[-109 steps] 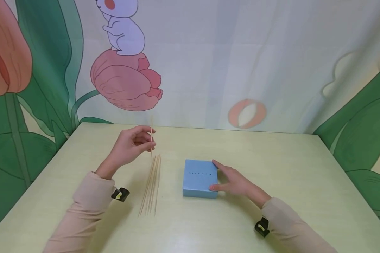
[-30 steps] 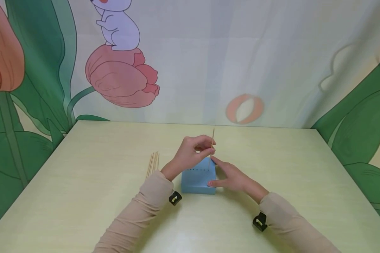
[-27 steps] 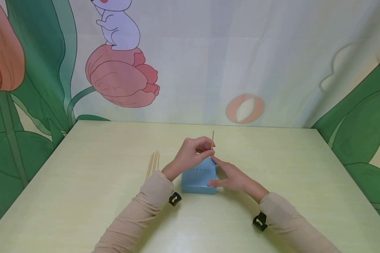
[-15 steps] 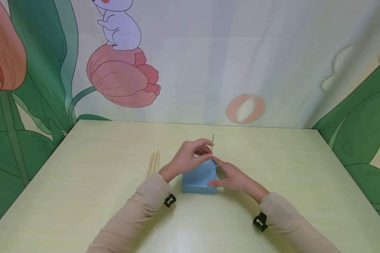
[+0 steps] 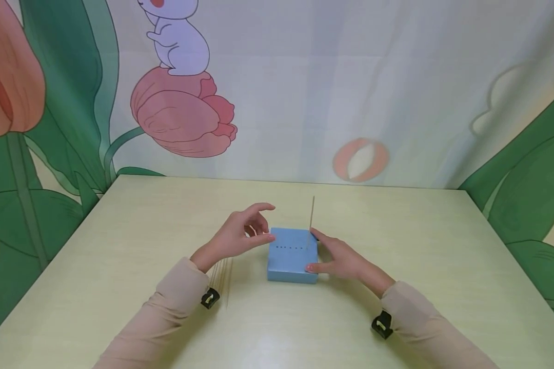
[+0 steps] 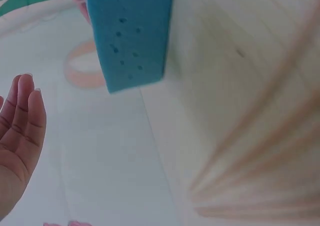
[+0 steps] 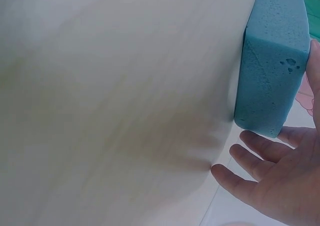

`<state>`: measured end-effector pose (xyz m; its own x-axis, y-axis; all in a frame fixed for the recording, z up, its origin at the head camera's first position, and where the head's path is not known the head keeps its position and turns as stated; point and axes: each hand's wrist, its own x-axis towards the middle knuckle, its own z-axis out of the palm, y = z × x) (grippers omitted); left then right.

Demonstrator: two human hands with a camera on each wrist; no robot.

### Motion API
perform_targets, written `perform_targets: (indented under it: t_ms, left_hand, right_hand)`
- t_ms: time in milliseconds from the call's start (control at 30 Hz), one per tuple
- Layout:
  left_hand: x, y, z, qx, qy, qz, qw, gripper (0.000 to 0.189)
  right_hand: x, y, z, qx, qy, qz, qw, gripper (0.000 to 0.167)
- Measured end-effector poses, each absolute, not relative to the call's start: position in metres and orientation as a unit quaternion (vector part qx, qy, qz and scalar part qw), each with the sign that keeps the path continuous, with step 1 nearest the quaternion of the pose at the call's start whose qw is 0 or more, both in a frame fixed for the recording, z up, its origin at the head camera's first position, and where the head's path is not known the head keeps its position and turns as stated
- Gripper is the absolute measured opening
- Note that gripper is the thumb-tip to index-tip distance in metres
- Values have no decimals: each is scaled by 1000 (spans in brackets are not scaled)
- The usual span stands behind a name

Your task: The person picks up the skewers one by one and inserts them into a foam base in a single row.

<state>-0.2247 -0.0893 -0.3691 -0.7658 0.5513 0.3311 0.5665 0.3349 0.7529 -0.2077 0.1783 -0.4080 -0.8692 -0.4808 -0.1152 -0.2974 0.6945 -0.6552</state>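
A thin wooden stick (image 5: 312,212) stands nearly upright in the right end of a row of small holes on a blue foam block (image 5: 288,264). My right hand (image 5: 343,259) holds the block's right side, thumb on the near top edge and index finger at the far corner. In the right wrist view, its other fingers (image 7: 252,161) spread beside the block. My left hand (image 5: 240,230) hovers just left of the block with nothing in it, thumb and index finger apart. Below its wrist lie several loose sticks (image 5: 221,279), partly hidden by the hand and cuff.
The pale wooden table (image 5: 420,230) extends around the block on all sides. Behind its far edge hangs a printed curtain (image 5: 277,102) with flowers and a white animal.
My left hand brought one stick from the pile to the block, pushed it down into the right-end hole, let go and drew back left. My right hand has kept its hold on the block.
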Motion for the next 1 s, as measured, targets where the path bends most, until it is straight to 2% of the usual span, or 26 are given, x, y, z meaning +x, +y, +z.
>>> perform_targets:
  t_ms: [567, 1000]
  left_hand:
    - [-235, -176, -389, -266, -907, -319, -68, 91]
    - [-253, -196, -407, -242, -945, -181, -121, 101]
  right_hand:
    - [-207, 180, -410, -217, 910, -325, 137, 92]
    - [-207, 179, -411, -214, 910, -327, 136, 94]
